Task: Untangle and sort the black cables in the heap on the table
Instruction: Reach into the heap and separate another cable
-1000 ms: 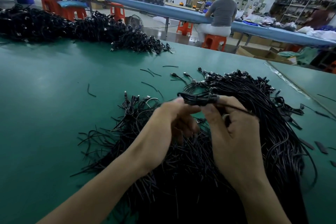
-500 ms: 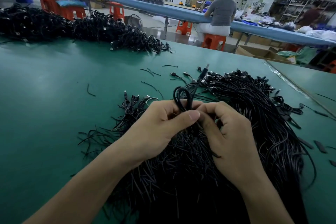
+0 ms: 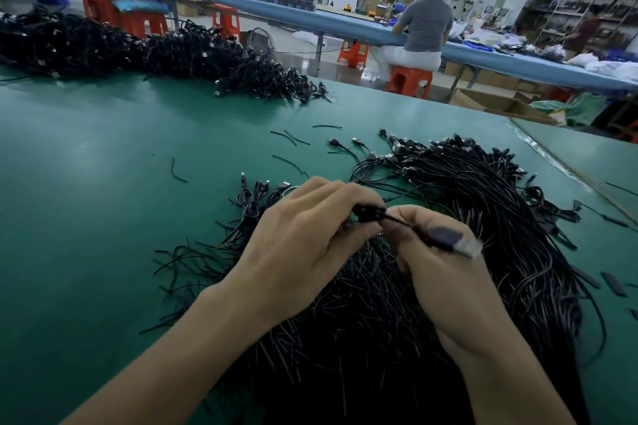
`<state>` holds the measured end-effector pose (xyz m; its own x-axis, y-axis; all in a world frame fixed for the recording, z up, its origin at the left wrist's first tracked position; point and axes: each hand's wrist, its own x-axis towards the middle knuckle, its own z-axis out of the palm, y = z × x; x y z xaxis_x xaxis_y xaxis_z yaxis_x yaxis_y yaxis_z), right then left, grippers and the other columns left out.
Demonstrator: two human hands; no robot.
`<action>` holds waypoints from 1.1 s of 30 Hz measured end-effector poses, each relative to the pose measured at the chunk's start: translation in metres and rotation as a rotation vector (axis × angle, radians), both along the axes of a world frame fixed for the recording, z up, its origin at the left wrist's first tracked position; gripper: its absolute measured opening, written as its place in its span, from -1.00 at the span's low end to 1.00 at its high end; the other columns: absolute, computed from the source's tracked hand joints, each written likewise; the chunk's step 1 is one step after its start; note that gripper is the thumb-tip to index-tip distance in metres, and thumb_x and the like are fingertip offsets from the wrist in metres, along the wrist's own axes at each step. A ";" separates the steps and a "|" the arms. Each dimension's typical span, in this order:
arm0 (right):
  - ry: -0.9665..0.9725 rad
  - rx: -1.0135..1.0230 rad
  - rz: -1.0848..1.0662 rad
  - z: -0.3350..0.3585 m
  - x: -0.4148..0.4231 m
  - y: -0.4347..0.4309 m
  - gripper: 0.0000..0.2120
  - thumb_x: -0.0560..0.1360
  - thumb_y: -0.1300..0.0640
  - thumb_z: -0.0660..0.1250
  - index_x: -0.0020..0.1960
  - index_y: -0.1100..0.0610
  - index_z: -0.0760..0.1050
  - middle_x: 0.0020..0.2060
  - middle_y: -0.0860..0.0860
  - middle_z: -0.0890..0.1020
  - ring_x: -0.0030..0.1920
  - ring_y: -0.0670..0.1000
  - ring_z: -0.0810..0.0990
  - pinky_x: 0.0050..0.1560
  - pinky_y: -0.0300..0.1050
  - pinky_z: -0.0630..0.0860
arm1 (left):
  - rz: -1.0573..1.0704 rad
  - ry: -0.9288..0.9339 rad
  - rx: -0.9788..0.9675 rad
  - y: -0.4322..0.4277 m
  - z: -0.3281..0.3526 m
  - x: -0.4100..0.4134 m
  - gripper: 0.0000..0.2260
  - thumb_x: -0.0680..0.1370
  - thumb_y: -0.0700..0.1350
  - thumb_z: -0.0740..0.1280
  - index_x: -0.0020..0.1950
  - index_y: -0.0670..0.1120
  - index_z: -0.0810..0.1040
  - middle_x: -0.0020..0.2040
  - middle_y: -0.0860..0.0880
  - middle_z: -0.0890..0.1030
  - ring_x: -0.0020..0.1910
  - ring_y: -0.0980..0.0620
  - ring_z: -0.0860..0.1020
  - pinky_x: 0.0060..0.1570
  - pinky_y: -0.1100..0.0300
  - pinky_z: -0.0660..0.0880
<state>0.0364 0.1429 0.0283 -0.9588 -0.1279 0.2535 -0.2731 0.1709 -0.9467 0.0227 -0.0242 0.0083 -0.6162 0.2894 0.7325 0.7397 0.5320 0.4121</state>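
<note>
One cable (image 3: pixel 400 221) is lifted just clear of the heap (image 3: pixel 500 217), held short between both hands above the heap's near-left part. Its bunched end, a small black coil (image 3: pixel 368 210), sits in the left hand (image 3: pixel 303 241), whose thumb and curled fingers close round it. The right hand (image 3: pixel 445 279) pinches the same cable just short of its plug (image 3: pixel 448 239). That plug pokes out past the fingers to the right and is blurred. The cable's long axis runs from left to right and dips a little toward the plug, and the two hands nearly touch. The free end lies on the right hand's side, so that hand is the nearer one to draw or wind it, probably while the left keeps the coil steady. The strands below lie thick and crossed and could catch on it. Beside the left hand a small bunch (image 3: pixel 255 193) of cables lies on the green table (image 3: pixel 86 200), apart from the heap, and short loose ties (image 3: pixel 291 138) are scattered beyond it. A second heap (image 3: pixel 155 45) stretches along the table's far-left edge, well apart. On the floor past the far edge an open cardboard box (image 3: pixel 497 103) stands; what it holds cannot be made out. Behind it a person (image 3: pixel 426 24) sits on an orange stool (image 3: pixel 409 79) at a blue bench (image 3: pixel 345 24).
</note>
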 end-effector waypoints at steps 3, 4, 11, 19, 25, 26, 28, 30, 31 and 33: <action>-0.017 -0.017 -0.038 0.000 0.001 0.000 -0.87 0.54 0.10 0.35 -0.16 0.05 0.63 -0.42 -0.19 0.58 -0.37 -0.26 0.50 -0.31 -0.43 0.42 | -0.029 -0.286 0.184 0.001 -0.003 0.000 -0.88 0.60 0.12 0.25 0.01 0.09 0.45 -0.15 0.12 0.64 -0.16 0.11 0.61 -0.15 0.12 0.54; -0.014 0.026 -0.067 -0.001 0.000 0.001 -0.88 0.53 0.06 0.35 -0.15 0.02 0.62 -0.40 -0.15 0.59 -0.37 -0.23 0.50 -0.31 -0.39 0.44 | -0.022 -0.353 0.248 0.001 -0.003 -0.001 -0.91 0.60 0.08 0.27 -0.04 0.10 0.45 -0.18 0.10 0.65 -0.21 0.10 0.63 -0.17 0.13 0.57; -0.070 0.614 -0.200 -0.013 -0.007 0.019 -0.93 0.54 -0.04 0.36 0.00 -0.08 0.56 -0.20 -0.17 0.61 -0.15 -0.27 0.56 -0.20 -0.44 0.46 | 0.360 -0.510 0.534 -0.031 -0.015 -0.027 -0.91 0.65 -0.13 0.26 -0.01 0.06 0.43 -0.35 -0.05 0.64 -0.43 0.15 0.60 -0.46 0.35 0.49; -0.184 0.945 -0.114 -0.024 -0.001 0.005 -0.81 0.49 -0.19 0.38 -0.05 -0.09 0.50 -0.21 -0.13 0.56 -0.17 -0.12 0.56 -0.05 -0.05 0.58 | 0.699 -0.632 -0.021 -0.053 -0.045 -0.038 -0.79 0.61 -0.03 0.30 0.21 0.00 0.61 0.08 -0.05 0.50 0.08 -0.10 0.54 0.10 0.02 0.45; -0.182 0.886 -0.156 -0.021 -0.002 0.008 -0.91 0.51 0.01 0.42 -0.17 -0.04 0.62 -0.26 -0.14 0.61 -0.21 -0.15 0.59 -0.16 -0.18 0.58 | 0.719 -0.556 -0.165 -0.043 -0.035 -0.031 -0.68 0.62 0.07 0.23 0.35 0.05 0.54 0.18 -0.04 0.45 0.19 -0.12 0.41 0.13 -0.06 0.44; -0.179 0.875 -0.151 -0.020 -0.002 0.009 -0.92 0.51 0.03 0.43 -0.16 -0.04 0.63 -0.27 -0.14 0.61 -0.22 -0.16 0.59 -0.20 -0.26 0.55 | 0.696 -0.509 -0.155 -0.041 -0.033 -0.030 -0.70 0.62 0.05 0.25 0.33 0.08 0.55 0.16 -0.02 0.45 0.18 -0.10 0.41 0.13 -0.05 0.44; -0.166 0.832 -0.142 -0.017 -0.002 0.009 -0.96 0.50 0.04 0.45 -0.13 -0.06 0.62 -0.29 -0.15 0.61 -0.24 -0.19 0.58 -0.26 -0.38 0.46 | 0.582 -0.425 -0.098 -0.036 -0.028 -0.027 -0.78 0.61 -0.02 0.28 0.22 0.10 0.60 0.08 0.04 0.49 0.12 -0.03 0.45 0.11 0.02 0.45; -0.130 0.775 -0.148 -0.014 -0.001 0.010 -0.96 0.49 0.05 0.46 -0.12 -0.08 0.62 -0.31 -0.16 0.62 -0.24 -0.22 0.58 -0.26 -0.41 0.46 | 0.397 -0.424 -0.008 -0.029 -0.021 -0.024 -0.83 0.59 -0.08 0.33 0.12 0.12 0.64 -0.03 0.13 0.52 -0.01 0.16 0.50 0.05 0.23 0.43; -0.105 0.741 -0.159 -0.012 -0.002 0.011 -0.94 0.49 0.06 0.46 -0.12 -0.08 0.62 -0.32 -0.16 0.62 -0.24 -0.23 0.59 -0.25 -0.41 0.47 | 0.310 -0.434 0.012 -0.026 -0.019 -0.021 -0.83 0.57 -0.09 0.35 0.09 0.14 0.64 -0.08 0.18 0.52 -0.06 0.22 0.51 0.00 0.35 0.40; -0.078 0.687 -0.171 -0.008 -0.002 0.012 -0.89 0.48 0.11 0.47 -0.13 -0.09 0.61 -0.35 -0.16 0.64 -0.26 -0.26 0.59 -0.24 -0.42 0.48 | 0.186 -0.456 -0.023 -0.019 -0.016 -0.017 -0.81 0.54 -0.07 0.39 0.11 0.18 0.62 -0.12 0.20 0.53 -0.08 0.25 0.51 -0.08 0.42 0.37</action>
<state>0.0346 0.1551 0.0202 -0.9918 -0.0804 0.0995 -0.1251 0.7705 -0.6250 0.0054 -0.0435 -0.0082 -0.9155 0.1564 0.3707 0.3778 0.6506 0.6588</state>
